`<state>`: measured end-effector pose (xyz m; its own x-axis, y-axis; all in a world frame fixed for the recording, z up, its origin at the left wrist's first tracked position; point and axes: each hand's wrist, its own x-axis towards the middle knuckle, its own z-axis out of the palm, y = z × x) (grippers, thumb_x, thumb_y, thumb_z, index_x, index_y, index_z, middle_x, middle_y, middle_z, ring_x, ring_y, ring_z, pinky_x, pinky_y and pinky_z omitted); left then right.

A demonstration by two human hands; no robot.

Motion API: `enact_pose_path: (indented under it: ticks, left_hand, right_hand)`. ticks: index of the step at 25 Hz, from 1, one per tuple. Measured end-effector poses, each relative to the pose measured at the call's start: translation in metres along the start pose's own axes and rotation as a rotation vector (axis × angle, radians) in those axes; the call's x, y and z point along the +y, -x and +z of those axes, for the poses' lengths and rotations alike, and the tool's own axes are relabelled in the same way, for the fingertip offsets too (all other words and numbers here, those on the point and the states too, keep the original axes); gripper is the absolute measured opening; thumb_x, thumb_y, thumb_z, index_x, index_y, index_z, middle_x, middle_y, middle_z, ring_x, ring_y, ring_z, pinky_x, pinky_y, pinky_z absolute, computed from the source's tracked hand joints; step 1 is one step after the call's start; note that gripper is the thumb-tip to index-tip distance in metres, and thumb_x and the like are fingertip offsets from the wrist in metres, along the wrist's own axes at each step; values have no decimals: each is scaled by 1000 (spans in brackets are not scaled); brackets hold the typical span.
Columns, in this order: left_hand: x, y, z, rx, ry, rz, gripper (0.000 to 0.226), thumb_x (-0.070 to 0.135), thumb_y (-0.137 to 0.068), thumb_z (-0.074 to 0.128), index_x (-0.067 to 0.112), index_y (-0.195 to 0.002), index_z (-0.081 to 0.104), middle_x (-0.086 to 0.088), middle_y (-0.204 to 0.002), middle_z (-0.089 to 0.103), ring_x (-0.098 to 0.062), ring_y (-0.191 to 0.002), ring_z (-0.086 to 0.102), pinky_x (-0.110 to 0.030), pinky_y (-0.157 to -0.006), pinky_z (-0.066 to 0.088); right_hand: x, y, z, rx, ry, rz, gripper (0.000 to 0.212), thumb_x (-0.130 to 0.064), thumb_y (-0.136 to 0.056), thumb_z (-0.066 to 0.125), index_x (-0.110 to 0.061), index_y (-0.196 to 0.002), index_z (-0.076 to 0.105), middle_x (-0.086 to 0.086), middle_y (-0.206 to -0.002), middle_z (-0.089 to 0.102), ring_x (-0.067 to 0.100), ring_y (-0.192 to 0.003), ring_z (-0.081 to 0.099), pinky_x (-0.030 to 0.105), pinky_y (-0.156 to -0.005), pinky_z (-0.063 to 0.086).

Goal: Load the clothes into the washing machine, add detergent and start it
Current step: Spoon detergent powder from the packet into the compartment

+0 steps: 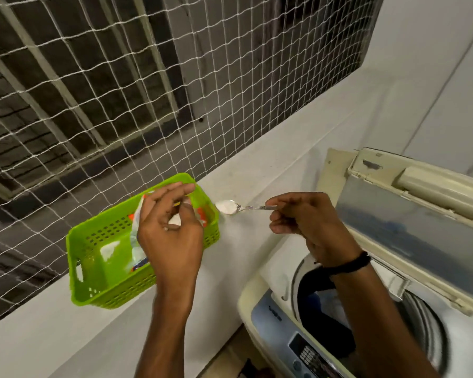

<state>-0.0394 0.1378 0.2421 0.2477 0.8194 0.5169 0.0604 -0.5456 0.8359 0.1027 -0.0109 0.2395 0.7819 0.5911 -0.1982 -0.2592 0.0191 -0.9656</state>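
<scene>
Washing machine (271, 309) is closest to the camera, low down under the right hand (306, 222) and its forearm; it's a top-loader with the lid (410, 236) flipped up, standing just behind and to the outside of that hand; dark clothes (320, 304) are sitting in the drum, right below the right wrist; control panel (306, 353) is along the near edge, can't read anything on it.

White netting (93, 91) fills the whole area beyond both hands; a white ledge (257, 159) runs under both hands and next to the machine.

Green basket (93, 257) sits on that ledge, beneath and around the left hand (172, 230); left hand has its fingers curled on the open top of a detergent packet (137, 241), which stands inside the basket, so that hand is gripping the packet; a bit of white powder shows between the fingers.

Right hand is pinching the handle of 1 metal spoon (254, 207), fingers tucked in around it; spoon lies roughly level, bowl pointing toward the left hand, in the gap between the 2 hands, over the ledge and just beside the basket's far right corner; heap of white detergent powder (226, 206) sits in the bowl; black wristband (350, 264) on the right wrist.
</scene>
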Motion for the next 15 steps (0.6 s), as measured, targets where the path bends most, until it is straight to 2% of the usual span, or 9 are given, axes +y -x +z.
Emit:
enact_pose_path:
  ticks: [2, 4, 6, 10, 15]
  left_hand:
    - [3, 5, 15, -52, 12, 16, 29, -4, -87, 61, 16, -101, 77, -4, -106, 69, -9, -107, 63, -29, -93, 53]
    - [7, 12, 33, -111, 37, 21, 30, -5, -88, 61, 17, -101, 76, -6, -105, 69, -1, -103, 61, -15, -83, 49]
    - [9, 20, 52, -168, 65, 18, 28, -5, -89, 61, 16, -101, 76, -5, -105, 68, -1, -97, 62, -8, -76, 45]
    - [6, 39, 93, -307, 110, 11, 27, -4, -89, 60, 14, -102, 76, -3, -105, 69, -4, -93, 65, -10, -78, 47]
    - [-3, 79, 150, -522, 124, -104, 28, -1, -89, 60, 19, -101, 76, 4, -103, 70, -12, -88, 66, -12, -78, 49]
  right_hand:
    - [3, 2, -17, 70, -5, 34, 26, 12, -92, 45, 10, -93, 71, 19, -67, 64, 24, -55, 65, 25, -53, 56]
    - [7, 5, -35, 126, -7, 52, 26, 11, -92, 45, 8, -93, 71, 20, -69, 65, 25, -58, 66, 25, -54, 56]
    - [12, 10, -54, 179, -5, 73, 27, 11, -93, 45, 7, -94, 71, 20, -70, 66, 26, -59, 66, 25, -56, 57]
    - [32, 19, -93, 319, -34, 131, 28, 11, -94, 42, 8, -94, 70, 18, -68, 64, 27, -57, 63, 27, -55, 57]
    - [78, 35, -150, 504, -139, 153, 27, 13, -92, 43, 7, -92, 70, 15, -64, 65, 24, -58, 65, 27, -57, 59]
